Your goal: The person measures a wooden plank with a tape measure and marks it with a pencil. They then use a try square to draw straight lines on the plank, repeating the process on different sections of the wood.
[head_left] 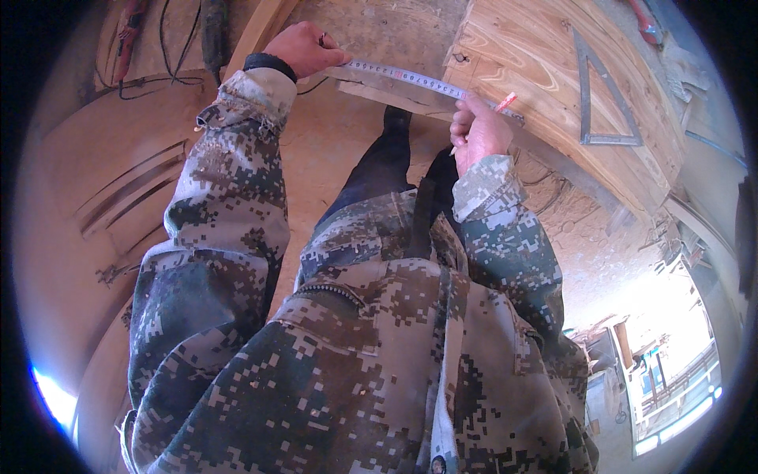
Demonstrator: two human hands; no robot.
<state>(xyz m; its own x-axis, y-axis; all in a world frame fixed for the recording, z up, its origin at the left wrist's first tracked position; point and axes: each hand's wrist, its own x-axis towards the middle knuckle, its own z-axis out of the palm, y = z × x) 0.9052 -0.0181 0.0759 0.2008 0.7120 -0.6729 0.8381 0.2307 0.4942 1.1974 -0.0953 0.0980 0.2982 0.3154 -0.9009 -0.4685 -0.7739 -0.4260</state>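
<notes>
Measuring-tape blade spanning above the plank edge.
My left hand pinches the blade's left end in view; my right hand, closed round a slim red-tipped stick, meets its right, beside the wood-grain panel.

The bare left hand pinches a narrow white measuring tape stretched to the bare right hand, which grips a slim red-and-white stick. A grey triangular set square lies on a brown, grained wooden board.
</notes>
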